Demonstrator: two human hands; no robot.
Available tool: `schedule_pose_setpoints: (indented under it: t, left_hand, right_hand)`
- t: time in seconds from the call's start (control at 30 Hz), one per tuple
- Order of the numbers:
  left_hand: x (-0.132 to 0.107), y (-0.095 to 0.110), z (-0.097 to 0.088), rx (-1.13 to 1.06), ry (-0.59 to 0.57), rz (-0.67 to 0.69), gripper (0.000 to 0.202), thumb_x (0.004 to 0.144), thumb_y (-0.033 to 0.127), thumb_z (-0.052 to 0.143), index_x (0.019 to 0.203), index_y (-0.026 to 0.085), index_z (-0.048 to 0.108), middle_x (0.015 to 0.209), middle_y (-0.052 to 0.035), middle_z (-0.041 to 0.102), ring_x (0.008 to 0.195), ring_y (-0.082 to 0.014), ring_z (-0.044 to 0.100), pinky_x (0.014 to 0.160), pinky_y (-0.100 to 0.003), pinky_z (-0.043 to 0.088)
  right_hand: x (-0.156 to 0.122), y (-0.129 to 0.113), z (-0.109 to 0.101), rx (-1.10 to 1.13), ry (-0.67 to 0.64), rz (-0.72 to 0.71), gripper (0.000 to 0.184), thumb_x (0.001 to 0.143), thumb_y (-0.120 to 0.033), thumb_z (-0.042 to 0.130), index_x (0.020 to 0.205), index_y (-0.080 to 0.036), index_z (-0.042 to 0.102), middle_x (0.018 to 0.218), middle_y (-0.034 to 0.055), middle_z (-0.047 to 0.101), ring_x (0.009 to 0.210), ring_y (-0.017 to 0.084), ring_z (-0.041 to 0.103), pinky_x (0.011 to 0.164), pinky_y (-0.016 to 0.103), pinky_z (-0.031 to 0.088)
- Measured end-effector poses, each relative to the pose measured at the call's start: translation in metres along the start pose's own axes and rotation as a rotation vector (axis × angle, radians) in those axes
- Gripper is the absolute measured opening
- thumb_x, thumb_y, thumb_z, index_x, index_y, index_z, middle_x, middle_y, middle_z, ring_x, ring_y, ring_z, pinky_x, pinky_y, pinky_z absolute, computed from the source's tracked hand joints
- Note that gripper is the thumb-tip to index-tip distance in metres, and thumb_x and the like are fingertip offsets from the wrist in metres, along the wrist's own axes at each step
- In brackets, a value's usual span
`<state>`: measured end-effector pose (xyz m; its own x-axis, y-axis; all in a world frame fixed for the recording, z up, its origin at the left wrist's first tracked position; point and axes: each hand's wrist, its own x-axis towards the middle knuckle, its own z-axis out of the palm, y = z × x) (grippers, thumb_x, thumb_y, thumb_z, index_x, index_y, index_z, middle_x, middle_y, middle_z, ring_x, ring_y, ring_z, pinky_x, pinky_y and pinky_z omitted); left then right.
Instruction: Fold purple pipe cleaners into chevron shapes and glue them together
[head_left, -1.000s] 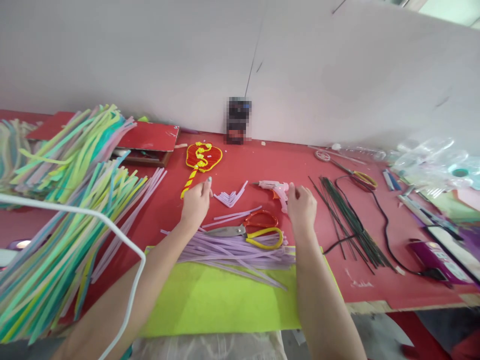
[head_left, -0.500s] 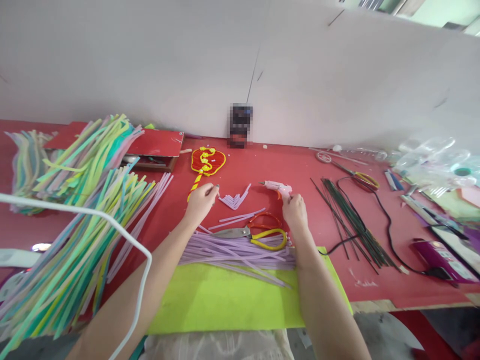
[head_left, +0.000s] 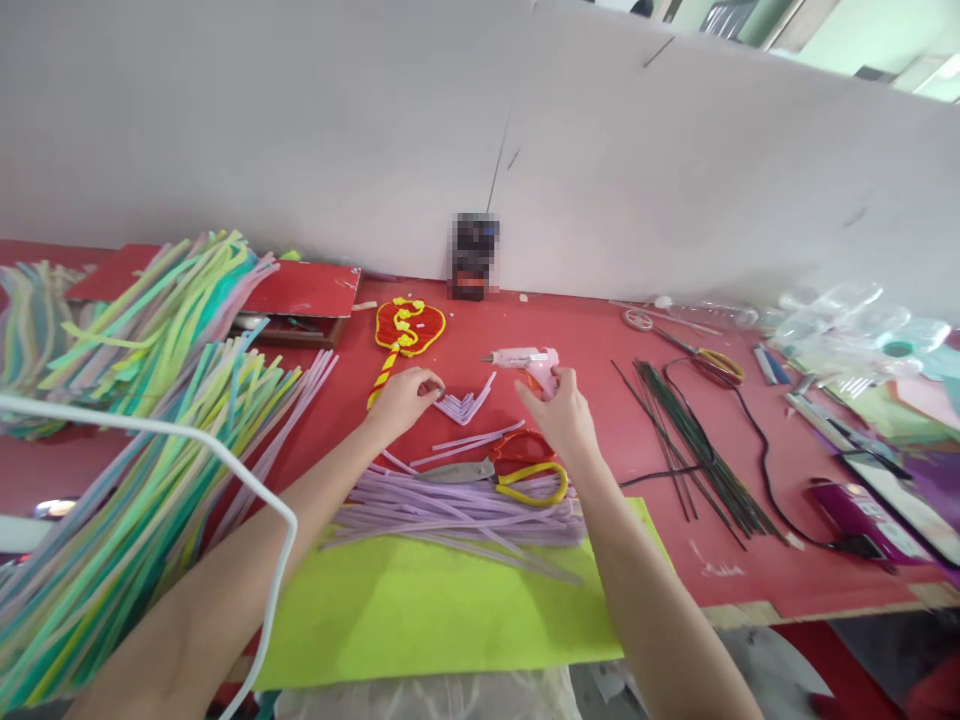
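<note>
My right hand (head_left: 561,413) is closed round the handle of a pink glue gun (head_left: 521,359), whose nozzle points left above the red table (head_left: 585,330). My left hand (head_left: 403,396) rests with fingers curled, its fingertips touching the left end of a stack of bent lilac strips (head_left: 465,402). Just in front of both hands lie scissors with red and yellow handles (head_left: 517,470) on a heap of long lilac strips (head_left: 457,505). A red and yellow fan-shaped ornament (head_left: 405,330) lies behind my left hand.
Big piles of pastel strips (head_left: 150,400) fill the left side, crossed by a white cable (head_left: 225,480). A lime green sheet (head_left: 442,600) covers the front edge. Dark green wires (head_left: 690,440), a black cord (head_left: 757,450), more scissors (head_left: 705,355) and clutter lie right.
My right hand has closed on the glue gun and carried it left toward the bent strips. My left hand has slid right onto the strips' end.
</note>
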<state>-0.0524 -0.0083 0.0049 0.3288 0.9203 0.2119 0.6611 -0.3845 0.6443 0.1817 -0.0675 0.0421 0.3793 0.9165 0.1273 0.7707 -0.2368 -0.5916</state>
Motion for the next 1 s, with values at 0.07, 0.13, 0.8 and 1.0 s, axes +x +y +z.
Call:
schedule_pose_setpoints:
  t: [0.07,0.13,0.8,1.0]
  left_hand:
    - [0.001,0.0,0.002,0.026,0.031,0.004,0.008,0.08,0.016,0.058,0.084,0.018,0.064,0.084,-0.002,0.065,0.074,-0.0145,0.06,0.073,-0.028,0.047]
    - [0.0,-0.001,0.004,0.101,0.075,0.056,0.009,0.082,0.017,0.056,0.087,0.017,0.063,0.086,-0.0031,0.064,0.078,-0.0158,0.06,0.074,-0.029,0.047]
    - [-0.015,0.003,0.008,0.582,0.145,0.426,0.014,0.088,0.019,0.051,0.093,0.019,0.064,0.086,-0.004,0.062,0.081,-0.0199,0.055,0.077,-0.036,0.039]
    - [-0.014,0.0,0.008,0.511,0.161,0.369,0.007,0.086,0.022,0.057,0.09,0.019,0.061,0.085,-0.0022,0.063,0.082,-0.0192,0.056,0.079,-0.034,0.039]
  right_hand:
    - [-0.003,-0.001,0.007,-0.027,-0.019,-0.003,0.05,0.074,-0.055,0.053,0.112,-0.022,0.047,0.106,0.0099,0.065,0.09,0.026,0.063,0.067,0.033,0.044]
    - [-0.005,0.002,0.014,-0.055,-0.031,0.012,0.046,0.076,-0.051,0.052,0.111,-0.022,0.047,0.106,0.0098,0.065,0.091,0.026,0.063,0.067,0.033,0.044]
    - [-0.013,0.012,0.027,-0.176,-0.076,-0.128,0.038,0.077,-0.042,0.054,0.11,-0.024,0.047,0.107,0.0067,0.065,0.092,0.025,0.064,0.067,0.032,0.045]
    - [-0.014,0.01,0.025,-0.173,-0.071,-0.124,0.036,0.077,-0.041,0.054,0.109,-0.025,0.048,0.108,0.0061,0.065,0.092,0.024,0.063,0.065,0.031,0.045]
